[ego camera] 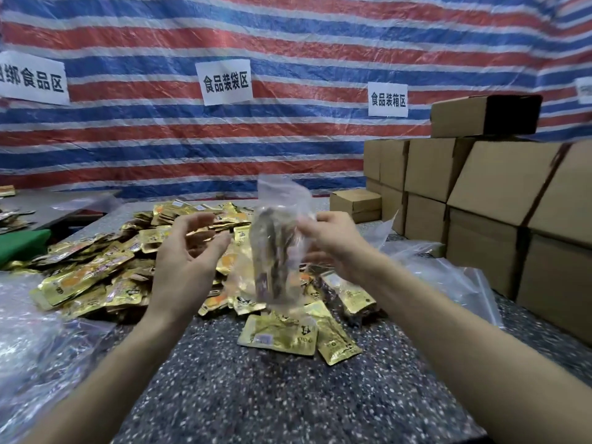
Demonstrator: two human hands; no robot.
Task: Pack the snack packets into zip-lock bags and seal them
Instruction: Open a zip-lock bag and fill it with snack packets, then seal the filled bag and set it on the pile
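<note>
A clear zip-lock bag (pixel 278 251) with snack packets inside hangs upright above the table, blurred by motion. My right hand (pixel 330 241) pinches its upper right side. Left of the bag, my left hand (pixel 185 251) hovers with loosely curled fingers, holding nothing and not touching the bag. Beneath both hands lies a big heap of gold snack packets (pixel 105 270). Two loose gold packets (pixel 278 338) lie nearest me on the speckled table.
Stacked cardboard boxes (pixel 499 193) fill the right side. Empty clear plastic bags lie at the right (pixel 448 277) and the near left (pixel 35 341). A green object (pixel 22 245) sits at far left. A striped tarp with paper signs (pixel 226 81) hangs behind.
</note>
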